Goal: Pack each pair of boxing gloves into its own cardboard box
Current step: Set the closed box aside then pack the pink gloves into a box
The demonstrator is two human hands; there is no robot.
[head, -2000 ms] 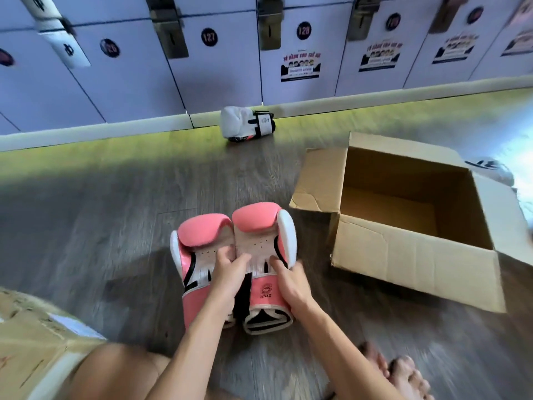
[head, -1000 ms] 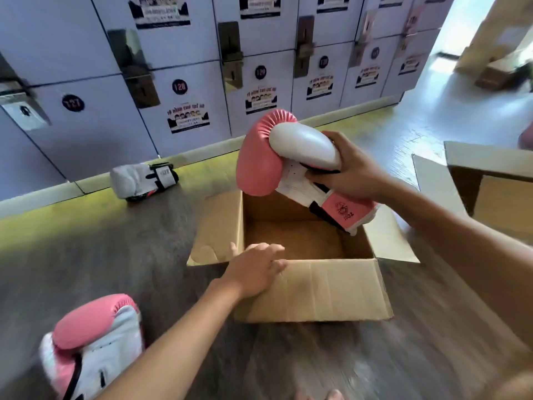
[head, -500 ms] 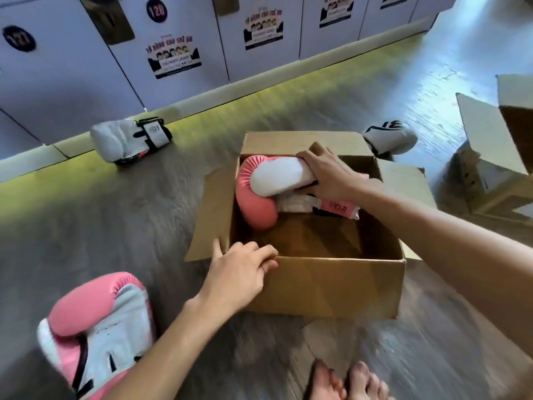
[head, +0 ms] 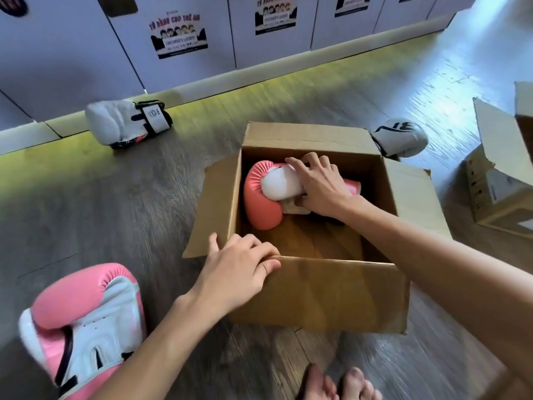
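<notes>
Half done: clamps right grip (head: 323, 189) on pink glove (head: 259, 206) at 10 o'clock inside cardboard box (head: 331, 293), seating it; clamps left grip (head: 239, 269) on near rim, steadying; leaves mate (head: 83, 319) on floor (head: 144, 183), 8 o'clock.

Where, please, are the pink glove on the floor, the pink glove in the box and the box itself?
pink glove on the floor (head: 95, 321): head view, white palm panel.
pink glove in the box (head: 259, 206): head view, pink padding.
cardboard box (head: 331, 293): head view, near outer wall.
</notes>
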